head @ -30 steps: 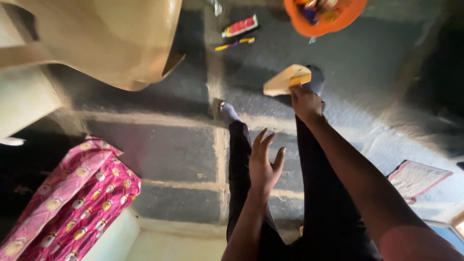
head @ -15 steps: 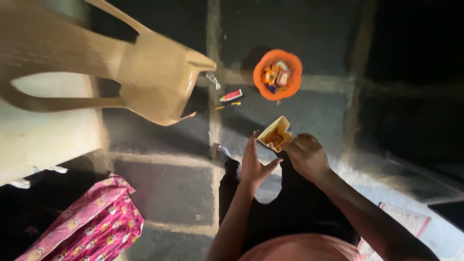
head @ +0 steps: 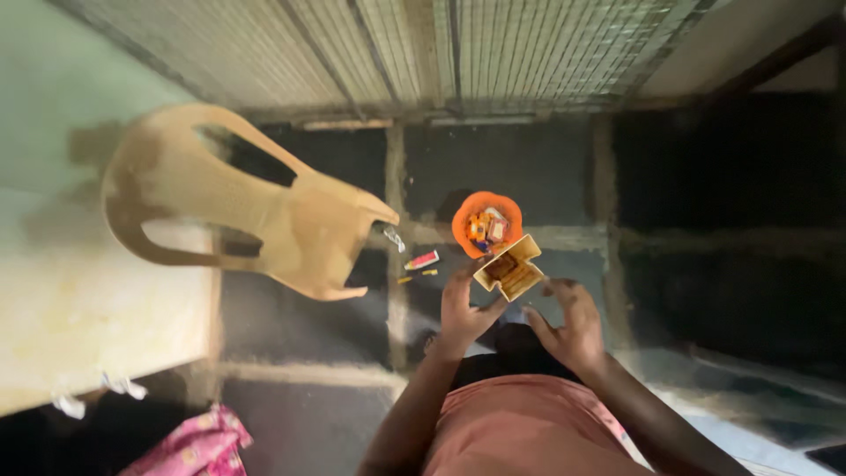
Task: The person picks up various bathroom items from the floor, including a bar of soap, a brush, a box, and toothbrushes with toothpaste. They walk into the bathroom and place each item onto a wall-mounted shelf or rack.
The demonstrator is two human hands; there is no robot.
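My left hand (head: 463, 310) holds a small open cardboard box (head: 508, 271) by its lower left corner, at chest height over the dark tiled floor. The box flaps stand open and brownish contents show inside. My right hand (head: 570, 328) hovers just right of the box with its fingers spread, holding nothing. Right behind the box, an orange bowl (head: 487, 220) full of small coloured packets sits on the floor. My dark trousers and pink top fill the bottom of the view.
A tan plastic chair (head: 264, 220) stands to the left. A red packet (head: 421, 260) and a small yellow item (head: 414, 278) lie on the floor beside it. A pink patterned cloth (head: 189, 445) is at the bottom left; a slatted window (head: 423, 53) runs along the top.
The view has tilted up and back. The box has passed from my right hand to my left hand, and my right hand has let go and spread its fingers.
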